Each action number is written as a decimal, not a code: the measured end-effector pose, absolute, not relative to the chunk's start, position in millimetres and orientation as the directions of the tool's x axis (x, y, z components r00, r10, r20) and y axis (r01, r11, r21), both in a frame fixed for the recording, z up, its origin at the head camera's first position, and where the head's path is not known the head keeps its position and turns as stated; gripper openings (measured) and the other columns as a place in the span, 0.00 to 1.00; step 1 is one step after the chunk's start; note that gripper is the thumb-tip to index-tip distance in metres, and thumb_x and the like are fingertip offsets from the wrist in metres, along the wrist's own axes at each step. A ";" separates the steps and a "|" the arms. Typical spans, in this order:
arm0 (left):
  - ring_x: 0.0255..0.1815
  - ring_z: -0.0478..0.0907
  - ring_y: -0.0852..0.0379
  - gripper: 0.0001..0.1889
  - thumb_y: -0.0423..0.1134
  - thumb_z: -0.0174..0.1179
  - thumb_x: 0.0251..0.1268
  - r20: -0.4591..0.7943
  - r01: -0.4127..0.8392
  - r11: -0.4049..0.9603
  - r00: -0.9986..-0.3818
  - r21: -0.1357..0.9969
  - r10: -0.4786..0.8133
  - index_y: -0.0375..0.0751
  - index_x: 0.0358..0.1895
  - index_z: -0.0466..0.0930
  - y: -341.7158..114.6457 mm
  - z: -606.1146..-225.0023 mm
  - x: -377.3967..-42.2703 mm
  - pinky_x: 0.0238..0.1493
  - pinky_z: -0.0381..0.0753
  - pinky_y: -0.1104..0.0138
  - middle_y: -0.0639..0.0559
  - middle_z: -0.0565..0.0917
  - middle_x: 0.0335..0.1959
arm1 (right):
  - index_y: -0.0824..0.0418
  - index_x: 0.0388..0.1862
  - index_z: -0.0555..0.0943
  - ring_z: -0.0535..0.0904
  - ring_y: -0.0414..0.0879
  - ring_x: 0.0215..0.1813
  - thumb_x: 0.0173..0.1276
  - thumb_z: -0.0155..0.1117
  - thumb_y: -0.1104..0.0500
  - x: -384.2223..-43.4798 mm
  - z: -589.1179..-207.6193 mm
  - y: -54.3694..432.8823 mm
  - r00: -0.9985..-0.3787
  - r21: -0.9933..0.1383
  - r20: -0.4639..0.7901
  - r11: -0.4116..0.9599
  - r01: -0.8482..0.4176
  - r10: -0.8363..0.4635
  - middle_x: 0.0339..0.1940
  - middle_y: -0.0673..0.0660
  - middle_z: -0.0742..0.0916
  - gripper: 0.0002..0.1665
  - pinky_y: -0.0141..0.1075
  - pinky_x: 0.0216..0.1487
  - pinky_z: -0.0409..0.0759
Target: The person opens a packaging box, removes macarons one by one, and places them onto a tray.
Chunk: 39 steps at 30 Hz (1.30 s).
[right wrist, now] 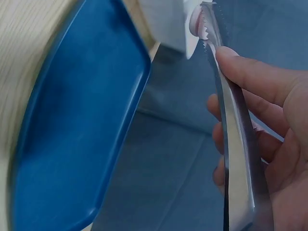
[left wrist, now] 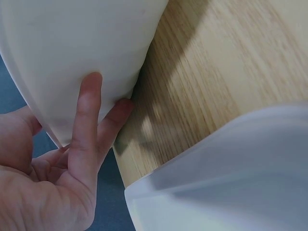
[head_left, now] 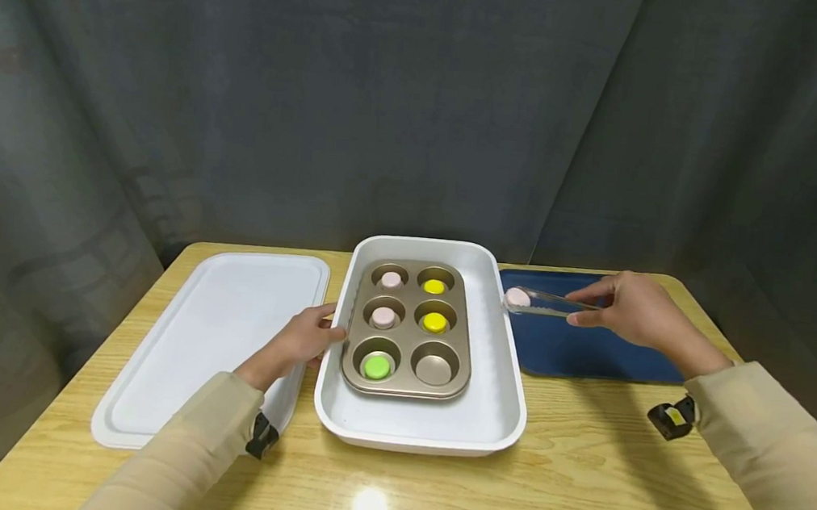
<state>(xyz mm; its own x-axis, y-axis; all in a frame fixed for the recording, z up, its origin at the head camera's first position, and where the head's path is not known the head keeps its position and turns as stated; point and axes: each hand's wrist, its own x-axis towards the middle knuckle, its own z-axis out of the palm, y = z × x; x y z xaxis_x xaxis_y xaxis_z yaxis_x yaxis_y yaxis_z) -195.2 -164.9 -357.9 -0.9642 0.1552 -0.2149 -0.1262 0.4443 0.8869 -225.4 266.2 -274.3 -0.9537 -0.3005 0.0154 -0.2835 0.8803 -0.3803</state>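
Note:
My right hand (head_left: 633, 311) holds metal tongs (right wrist: 236, 144) with thumb and fingers. Between the toothed tips of the tongs is a pale pink macaron (head_left: 517, 297), close by the right rim of a deep white tray (head_left: 417, 440). At that tray's left side, my left hand (head_left: 303, 335) grips the rim, its thumb over the edge and fingers along the outer wall. Inside the tray lies a bronze muffin pan (head_left: 404, 384). Its cups hold two pink macarons (head_left: 383, 318), two yellow macarons (head_left: 435, 323) and a green macaron (head_left: 377, 367); the front right cup shows its bare bottom.
A flat white tray (head_left: 226, 336) lies on the wooden table (head_left: 565, 463) at the left, under my left forearm. On the right is a dark blue tray (head_left: 589, 356), beneath my right hand. A grey curtain (head_left: 392, 108) hangs behind the table.

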 end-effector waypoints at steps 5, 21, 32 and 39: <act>0.42 0.87 0.41 0.28 0.30 0.50 0.75 -0.215 -0.127 0.448 -0.965 0.885 0.152 0.34 0.76 0.63 -164.7 -358.3 -195.9 0.35 0.90 0.54 0.28 0.82 0.55 | 0.66 0.54 0.87 0.75 0.51 0.35 0.63 0.77 0.55 -234.5 -280.2 281.5 -0.967 -0.369 0.005 0.898 -0.239 -0.255 0.48 0.68 0.88 0.23 0.39 0.29 0.69; 0.44 0.87 0.41 0.27 0.32 0.51 0.75 -0.227 -0.140 0.448 -0.963 0.883 0.146 0.35 0.75 0.65 -163.3 -359.7 -197.3 0.35 0.90 0.53 0.28 0.82 0.56 | 0.65 0.57 0.86 0.80 0.71 0.54 0.65 0.75 0.54 -266.9 -302.6 291.8 -0.976 -0.331 -0.062 0.927 -0.175 -0.207 0.55 0.73 0.84 0.24 0.63 0.51 0.79; 0.41 0.87 0.42 0.27 0.31 0.51 0.74 -0.220 -0.132 0.449 -0.964 0.884 0.150 0.34 0.75 0.65 -164.2 -358.2 -194.6 0.34 0.90 0.54 0.29 0.83 0.53 | 0.64 0.58 0.85 0.77 0.72 0.58 0.66 0.73 0.55 -283.2 -313.7 285.3 -0.985 -0.321 -0.099 0.941 -0.103 -0.141 0.59 0.73 0.82 0.24 0.65 0.55 0.76; 0.43 0.87 0.43 0.27 0.32 0.51 0.75 -0.231 -0.146 0.448 -0.963 0.882 0.141 0.35 0.76 0.64 -165.1 -359.2 -195.3 0.35 0.90 0.54 0.29 0.82 0.55 | 0.65 0.58 0.85 0.75 0.73 0.60 0.66 0.73 0.56 -289.1 -317.3 287.8 -0.987 -0.315 -0.107 0.945 -0.084 -0.123 0.59 0.74 0.82 0.23 0.67 0.57 0.75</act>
